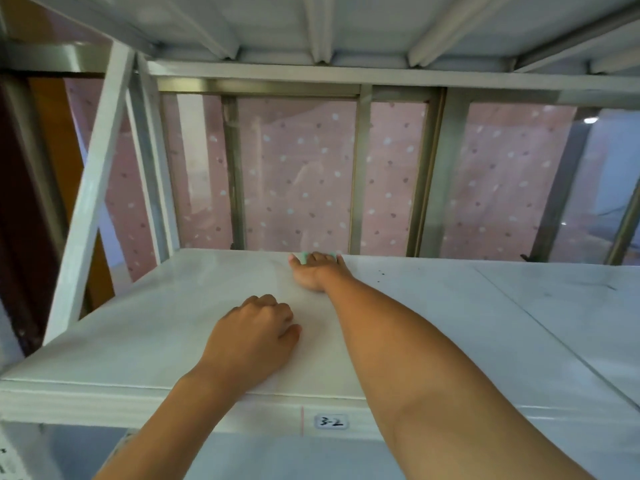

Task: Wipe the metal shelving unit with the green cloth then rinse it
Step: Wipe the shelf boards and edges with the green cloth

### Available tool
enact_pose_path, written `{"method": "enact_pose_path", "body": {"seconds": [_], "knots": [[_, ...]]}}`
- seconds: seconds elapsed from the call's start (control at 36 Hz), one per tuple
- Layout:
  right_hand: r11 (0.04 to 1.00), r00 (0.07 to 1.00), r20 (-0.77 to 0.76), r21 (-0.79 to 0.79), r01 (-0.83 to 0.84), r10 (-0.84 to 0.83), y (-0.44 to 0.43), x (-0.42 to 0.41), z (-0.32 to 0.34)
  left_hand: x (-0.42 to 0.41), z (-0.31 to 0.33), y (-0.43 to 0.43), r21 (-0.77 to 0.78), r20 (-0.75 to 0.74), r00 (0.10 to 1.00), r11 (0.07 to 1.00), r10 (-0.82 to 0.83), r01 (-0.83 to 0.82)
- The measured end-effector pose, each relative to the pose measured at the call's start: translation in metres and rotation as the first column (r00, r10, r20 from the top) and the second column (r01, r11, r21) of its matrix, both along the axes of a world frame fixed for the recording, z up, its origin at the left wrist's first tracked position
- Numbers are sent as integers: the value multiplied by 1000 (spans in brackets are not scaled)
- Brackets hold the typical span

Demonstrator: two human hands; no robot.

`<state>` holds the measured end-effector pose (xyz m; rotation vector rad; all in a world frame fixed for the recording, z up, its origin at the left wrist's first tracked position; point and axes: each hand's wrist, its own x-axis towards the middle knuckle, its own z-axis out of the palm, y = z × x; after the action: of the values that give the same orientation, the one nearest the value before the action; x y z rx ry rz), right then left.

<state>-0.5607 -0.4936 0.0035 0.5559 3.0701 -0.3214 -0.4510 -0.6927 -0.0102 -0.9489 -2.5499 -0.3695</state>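
A white metal shelf (156, 327) of the shelving unit fills the middle of the head view. My right hand (317, 270) reaches to the shelf's far edge and presses flat on the green cloth (304, 255). Only small green bits of the cloth show between and past my fingers. My left hand (254, 336) rests on the shelf nearer to me, its fingers curled into a loose fist with nothing in it. A slightly darker, damp-looking band runs on the shelf between the two hands.
Another shelf's underside (311, 26) hangs close overhead. White uprights and a diagonal brace (93, 188) stand at the left. A window with a pink dotted curtain (298, 174) lies behind. A label "3-2" (330, 421) marks the front lip. Dark specks (381, 273) lie right of my hand.
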Motion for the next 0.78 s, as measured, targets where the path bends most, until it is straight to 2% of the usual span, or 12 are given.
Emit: {"method": "enact_pose_path", "body": {"seconds": [0.22, 0.44, 0.61, 0.78], "knots": [[1000, 1000, -15, 3, 8, -8, 54, 36, 0, 33, 7, 48, 87, 120, 992, 995, 33, -43], [1000, 1000, -15, 11, 0, 0, 100, 65, -2, 71, 2, 107, 87, 58, 997, 995, 47, -52], [1000, 999, -40, -3, 1, -1, 130, 83, -4, 85, 1, 118, 127, 46, 996, 989, 75, -80], [1000, 999, -40, -4, 16, -17, 148, 96, -4, 97, 6, 130, 73, 36, 998, 996, 54, -57]]}}
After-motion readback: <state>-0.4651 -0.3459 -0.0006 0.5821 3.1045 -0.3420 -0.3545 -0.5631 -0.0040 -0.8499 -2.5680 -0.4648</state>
